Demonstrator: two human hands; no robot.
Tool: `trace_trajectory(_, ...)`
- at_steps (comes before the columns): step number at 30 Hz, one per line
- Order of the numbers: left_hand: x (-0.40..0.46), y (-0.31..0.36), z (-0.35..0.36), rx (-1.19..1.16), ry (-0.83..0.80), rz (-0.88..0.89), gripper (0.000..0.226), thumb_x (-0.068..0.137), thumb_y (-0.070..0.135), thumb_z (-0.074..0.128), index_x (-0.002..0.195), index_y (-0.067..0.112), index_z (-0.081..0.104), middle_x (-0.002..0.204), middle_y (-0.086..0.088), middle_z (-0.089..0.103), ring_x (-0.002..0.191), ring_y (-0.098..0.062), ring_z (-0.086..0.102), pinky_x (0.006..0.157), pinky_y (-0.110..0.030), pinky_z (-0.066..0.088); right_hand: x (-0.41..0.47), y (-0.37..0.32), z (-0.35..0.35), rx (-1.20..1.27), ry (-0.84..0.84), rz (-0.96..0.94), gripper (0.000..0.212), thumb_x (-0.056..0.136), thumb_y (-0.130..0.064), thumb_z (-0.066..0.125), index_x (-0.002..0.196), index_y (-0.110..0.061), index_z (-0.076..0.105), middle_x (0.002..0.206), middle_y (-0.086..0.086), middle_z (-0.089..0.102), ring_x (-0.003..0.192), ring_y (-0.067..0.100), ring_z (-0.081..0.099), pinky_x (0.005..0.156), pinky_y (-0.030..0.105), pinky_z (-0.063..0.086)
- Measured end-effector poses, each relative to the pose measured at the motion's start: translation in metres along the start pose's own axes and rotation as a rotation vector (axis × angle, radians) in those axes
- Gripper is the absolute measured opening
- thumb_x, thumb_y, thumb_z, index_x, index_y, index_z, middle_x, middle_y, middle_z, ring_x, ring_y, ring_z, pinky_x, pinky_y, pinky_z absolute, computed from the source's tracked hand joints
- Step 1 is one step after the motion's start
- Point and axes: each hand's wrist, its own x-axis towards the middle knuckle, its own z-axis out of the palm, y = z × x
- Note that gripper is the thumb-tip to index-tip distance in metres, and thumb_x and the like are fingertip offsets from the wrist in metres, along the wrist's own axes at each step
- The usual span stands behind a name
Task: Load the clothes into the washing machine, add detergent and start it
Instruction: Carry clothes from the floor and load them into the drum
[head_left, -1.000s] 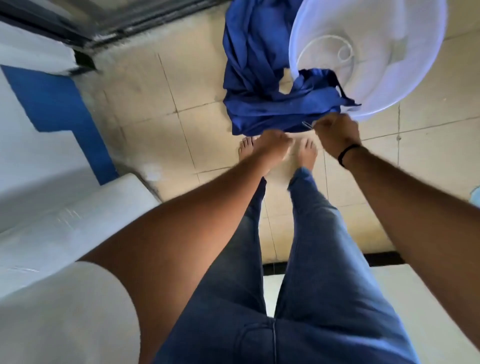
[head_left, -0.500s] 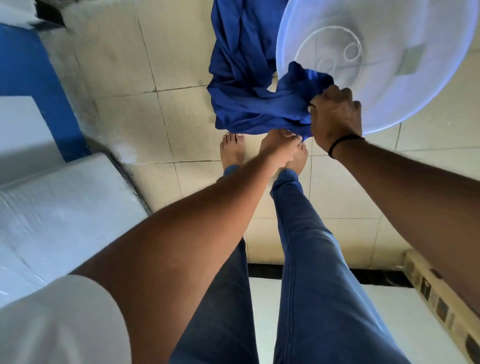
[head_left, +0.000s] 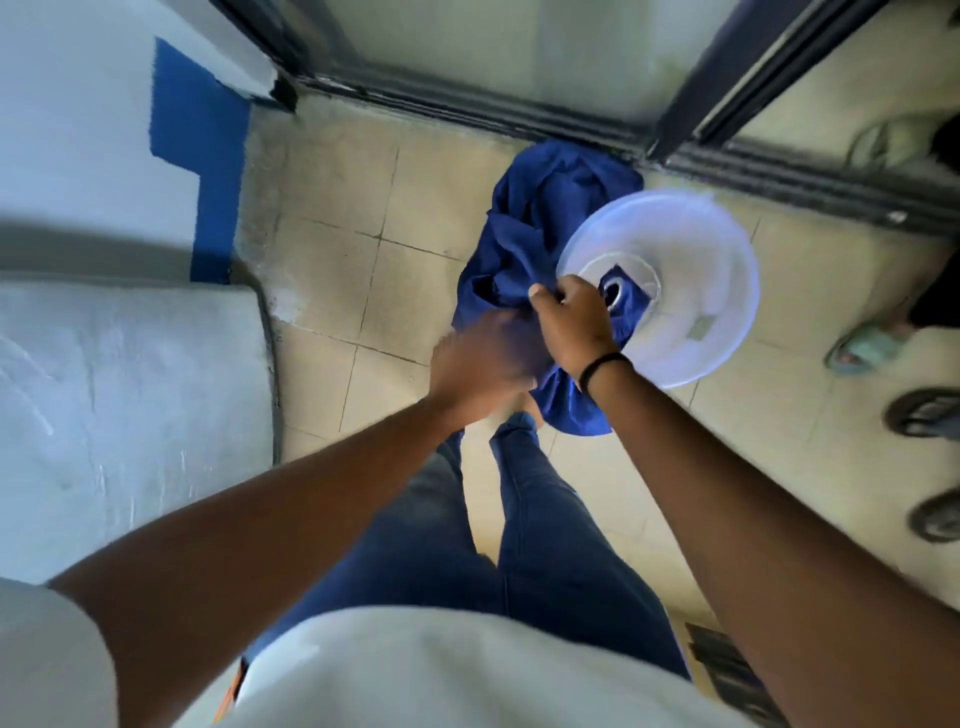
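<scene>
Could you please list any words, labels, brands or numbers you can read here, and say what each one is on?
None can be read.
The sticker on the translucent basin: too small and blurred.
The dark printing on the cardboard box at the lower right: blurred, illegible.

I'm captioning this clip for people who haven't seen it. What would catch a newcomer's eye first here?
The blue cloth stands out most, bunched on the tiled floor mid-frame and spilling over the rim of a pale basin just right of it. Both hands meet at that cloth: the right hand, with a black wristband, grips it at the basin's edge, while the blurred left hand is against it just below.
</scene>
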Motion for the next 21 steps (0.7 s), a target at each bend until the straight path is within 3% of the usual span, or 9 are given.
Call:
trace_trajectory(2,-0.036,0.012,-0.021,-0.087,0.075,0.060,0.112,0.054,0.043,0.086,0.146,0.047,0.023,0.138,-0.002,0.049,0.121,-0.023,0.058,0.096,-0.055,0.052,-0.032,-0.037,-0.005,0.113,-0.155,0.043,0.027,0.097,-0.015,0.056,0.074,-0.005,0.046,0.069,0.010,0.042,0.071,0.020,0.041,0.064,0.031,0.032)
trace_trajectory(4,-0.064,0.018,-0.038,-0.144,0.119,0.111,0.123,0.050,0.044,0.090,0.150,0.050,0.019,0.141,0.001,0.045,0.126,-0.018,0.053,0.094,-0.053,0.054,-0.063,-0.067,-0.008,0.205,-0.321,0.028,0.021,0.097,-0.008,0.057,0.085,0.010,0.058,0.079,0.016,0.054,0.077,0.022,0.051,0.071,0.031,0.040)
trace_trajectory(8,-0.110,0.023,-0.075,-0.290,0.222,0.198,0.092,0.062,0.043,0.091,0.140,0.029,0.044,0.127,0.001,0.060,0.117,-0.019,0.060,0.094,-0.048,0.055,-0.117,-0.123,-0.015,0.341,-0.571,-0.057,0.025,0.094,-0.008,0.062,0.070,-0.005,0.068,0.069,0.013,0.063,0.067,0.022,0.062,0.063,0.026,0.051)
trace_trajectory(11,-0.139,0.035,-0.098,-0.286,0.347,0.138,0.046,0.069,0.049,0.075,0.109,0.032,0.062,0.097,0.014,0.071,0.090,-0.007,0.068,0.078,-0.038,0.057,-0.141,-0.146,-0.010,0.321,-0.436,-0.160,0.040,0.094,-0.026,0.067,0.079,0.011,0.062,0.075,0.020,0.059,0.072,0.027,0.056,0.072,0.043,0.048)
trace_trajectory(13,-0.157,0.042,-0.115,-0.321,0.445,0.073,0.036,0.071,0.046,0.067,0.099,0.024,0.065,0.087,0.009,0.073,0.081,-0.012,0.069,0.074,-0.041,0.057,-0.158,-0.146,0.000,0.198,-0.221,-0.379,0.048,0.089,-0.047,0.066,0.074,-0.002,0.059,0.072,0.010,0.056,0.068,0.018,0.053,0.066,0.035,0.045)
trace_trajectory(15,-0.172,0.048,-0.131,-0.447,0.517,0.018,0.024,0.073,0.027,0.061,0.095,0.017,0.068,0.084,0.000,0.074,0.081,-0.022,0.072,0.075,-0.047,0.059,-0.176,-0.141,0.008,0.048,-0.158,-0.581,0.054,0.079,-0.060,0.066,0.112,-0.018,0.063,0.107,0.000,0.063,0.096,0.009,0.060,0.084,0.025,0.048)
trace_trajectory(16,-0.179,0.050,-0.141,-0.521,0.550,0.010,0.023,0.074,0.015,0.056,0.093,0.014,0.069,0.083,-0.005,0.075,0.080,-0.027,0.073,0.074,-0.051,0.060,-0.179,-0.136,0.014,-0.039,-0.205,-0.670,0.075,0.074,-0.061,0.070,0.134,-0.020,0.052,0.129,0.000,0.055,0.118,0.008,0.053,0.097,0.021,0.044)
trace_trajectory(18,-0.194,0.056,-0.160,-0.645,0.605,0.049,0.033,0.073,0.003,0.046,0.093,0.006,0.072,0.083,-0.012,0.075,0.077,-0.028,0.073,0.070,-0.048,0.061,-0.177,-0.124,0.028,-0.240,-0.309,-0.800,0.104,0.066,-0.055,0.080,0.150,-0.018,0.032,0.148,-0.002,0.041,0.137,0.009,0.039,0.110,0.018,0.034)
trace_trajectory(21,-0.216,0.065,-0.180,-0.745,0.662,0.107,0.035,0.078,-0.006,0.039,0.097,-0.006,0.068,0.079,-0.014,0.070,0.071,-0.021,0.068,0.059,-0.045,0.055,-0.174,-0.116,0.048,-0.289,-0.296,-0.813,0.078,0.068,-0.032,0.085,0.134,-0.021,0.045,0.119,-0.027,0.054,0.112,-0.001,0.055,0.092,0.014,0.045)
